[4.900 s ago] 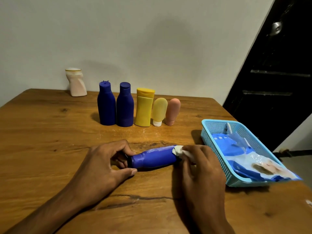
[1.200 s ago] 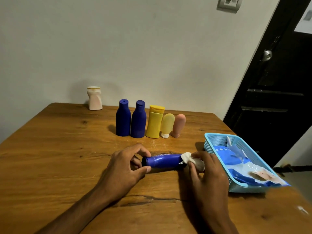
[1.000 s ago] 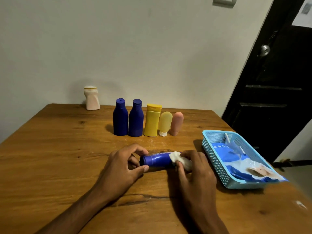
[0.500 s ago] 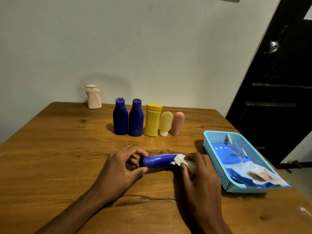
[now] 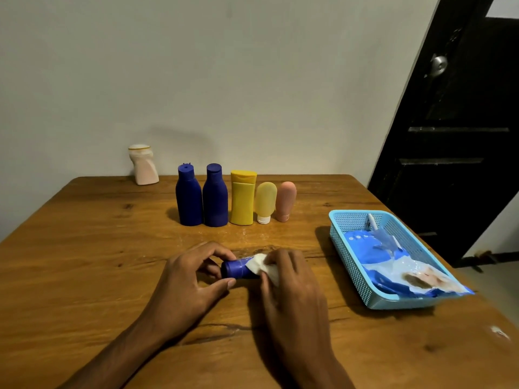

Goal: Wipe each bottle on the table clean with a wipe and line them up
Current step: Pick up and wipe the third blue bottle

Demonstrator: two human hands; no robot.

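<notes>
A blue bottle (image 5: 235, 268) is laid on its side on the wooden table (image 5: 84, 262), near the front middle, with its cap end pointing to 9 o'clock. The cap end is pinched by the left hand (image 5: 187, 287) — thumb below, curled fingers above. The right hand (image 5: 292, 290) is closed around a white wipe (image 5: 262, 266), and the wipe is pressed on the body of the bottle, most of which is hidden under this hand.

At 12 o'clock from the hands, five bottles are seen standing in one row, side by side: two dark blue bottles (image 5: 189, 199) (image 5: 215, 197), one yellow bottle (image 5: 242, 197), one pale yellow tube (image 5: 265, 202) and one pink tube (image 5: 285, 200), both tubes set on their caps. One cream bottle (image 5: 143, 165) is placed apart at 11 o'clock, close to the wall. At 3 o'clock one light blue basket (image 5: 348, 256) is found — inside it one blue wipe pack (image 5: 393, 265) is lying.
</notes>
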